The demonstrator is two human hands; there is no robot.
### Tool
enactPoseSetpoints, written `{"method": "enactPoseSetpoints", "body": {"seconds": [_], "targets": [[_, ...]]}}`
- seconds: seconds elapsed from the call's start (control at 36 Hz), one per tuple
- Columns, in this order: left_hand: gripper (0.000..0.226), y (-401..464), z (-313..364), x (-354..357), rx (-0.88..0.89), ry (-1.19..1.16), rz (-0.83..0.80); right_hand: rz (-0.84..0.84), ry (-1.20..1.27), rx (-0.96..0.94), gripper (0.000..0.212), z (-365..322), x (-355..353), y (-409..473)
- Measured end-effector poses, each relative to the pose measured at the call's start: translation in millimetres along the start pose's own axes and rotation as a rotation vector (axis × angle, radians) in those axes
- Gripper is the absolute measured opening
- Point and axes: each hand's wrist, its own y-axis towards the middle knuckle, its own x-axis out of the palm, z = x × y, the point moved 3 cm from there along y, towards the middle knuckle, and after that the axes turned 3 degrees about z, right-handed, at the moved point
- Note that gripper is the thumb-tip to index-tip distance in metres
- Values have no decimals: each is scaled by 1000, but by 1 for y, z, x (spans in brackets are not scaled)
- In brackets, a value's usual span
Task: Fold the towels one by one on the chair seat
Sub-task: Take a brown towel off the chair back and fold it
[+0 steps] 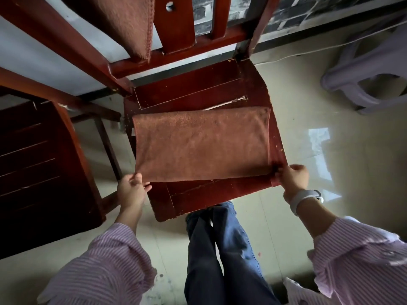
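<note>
A brown towel (201, 143) lies spread flat on the red wooden chair seat (191, 89), folded over with its fold toward the chair back. My left hand (132, 190) pinches the towel's near left corner at the seat's edge. My right hand (291, 178) pinches the near right corner, beside the seat's right edge. A second brown towel (130, 23) hangs over the chair's backrest at the top left.
A second dark wooden chair (44, 164) stands close on the left. A pale plastic stool (365, 71) sits on the tiled floor at the right, with a white cable (308, 51) running along the wall. My legs in blue trousers (220, 249) are under the seat's front edge.
</note>
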Motion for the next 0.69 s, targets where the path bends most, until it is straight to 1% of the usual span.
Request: {"method": "enactPoseSetpoints", "body": {"seconds": [0.06,0.11,0.17,0.22,0.28,0.33,0.39,0.42,0.44,0.47,0.53,0.56,0.58,0.61,0.64,0.67,0.69], "targets": [[24,4,-2,-2,73,125,8,15,-77,-26,11,3,-6,0],[20,9,-3,-4,130,272,-48,43,-161,-112,9,-3,-6,-4],[18,13,-2,-4,134,311,-68,63,-183,-246,16,-13,0,-11],[24,11,3,0,81,200,-43,53,-244,-434,21,-24,11,-24],[27,6,4,6,-28,24,2,1,-440,-675,29,-33,26,-39],[24,0,2,10,-65,-35,66,-100,-690,-900,40,-37,43,-56],[20,-2,-3,12,-95,-86,118,-245,-827,-1085,40,-31,56,-67],[18,-3,-5,11,-130,-147,138,-322,-867,-1110,42,-24,59,-69],[19,-4,-7,10,-165,-233,151,-377,-901,-1093,46,-17,60,-69],[26,-3,-10,9,-205,-314,163,-426,-942,-1048,50,-9,58,-66],[36,0,-16,6,-270,-411,170,-454,-996,-1007,59,6,51,-60],[36,2,-18,6,-291,-436,170,-447,-986,-1012,61,12,46,-58],[31,2,-17,5,-292,-433,168,-434,-949,-1018,60,15,41,-57],[22,2,-14,5,-262,-395,158,-420,-887,-1017,58,17,37,-55],[11,-1,-7,5,-175,-273,163,-410,-821,-1002,54,17,33,-53],[8,-5,0,5,-51,-99,181,-389,-750,-973,49,16,29,-51],[11,-9,6,6,77,89,212,-345,-672,-925,44,14,27,-48]]}}
